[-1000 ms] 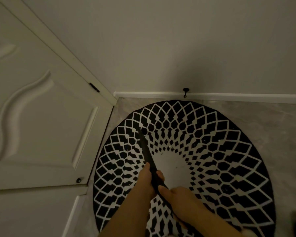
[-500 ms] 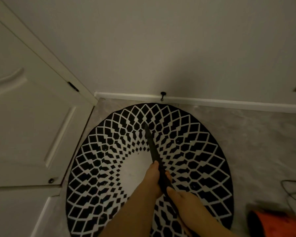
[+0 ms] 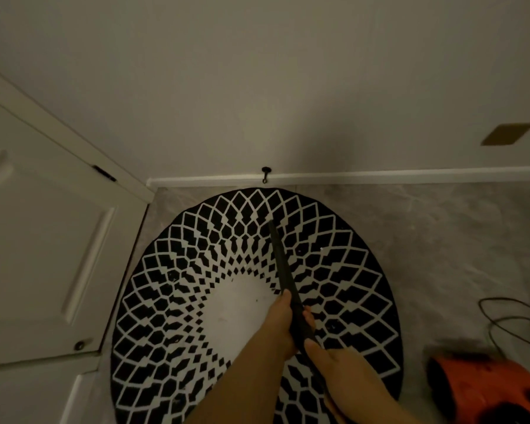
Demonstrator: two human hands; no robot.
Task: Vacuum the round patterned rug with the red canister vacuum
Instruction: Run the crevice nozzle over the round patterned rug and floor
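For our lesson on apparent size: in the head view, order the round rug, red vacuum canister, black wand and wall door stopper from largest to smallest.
1. round rug
2. red vacuum canister, cut off by the frame, so unsure against the wand
3. black wand
4. door stopper

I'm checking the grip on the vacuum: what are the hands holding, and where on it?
Both hands hold the black vacuum wand at its near end: the left hand higher up, the right hand just below it.
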